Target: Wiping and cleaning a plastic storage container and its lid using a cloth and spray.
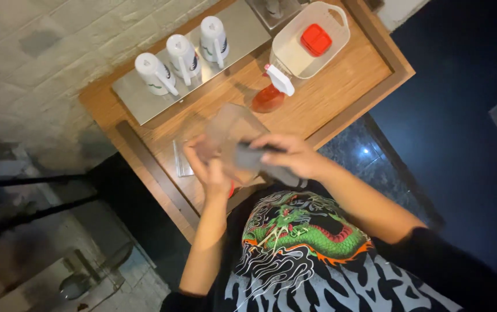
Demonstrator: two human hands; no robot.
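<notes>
At frame centre, the left hand (207, 164) grips one clear square panel (232, 132); the right hand (288, 155) pinches one grey cloth (253, 157) against it. Upper frame: three white cups (182, 55), one red spray bottle (271, 92), one white basket (295, 53).

The clear panel (231, 130) held at the centre of the frame is smeared by motion, and the left hand (208, 164) and the grey cloth (254, 156) under the right hand (292, 156) cover its lower part, so its full outline cannot be told. A small red thing (232, 189) peeks out below the left hand, mostly hidden. At the top edge a metal object (271, 8) is cut off, and the lower left holds only blurred dark shapes (75, 271) too vague to name.
</notes>
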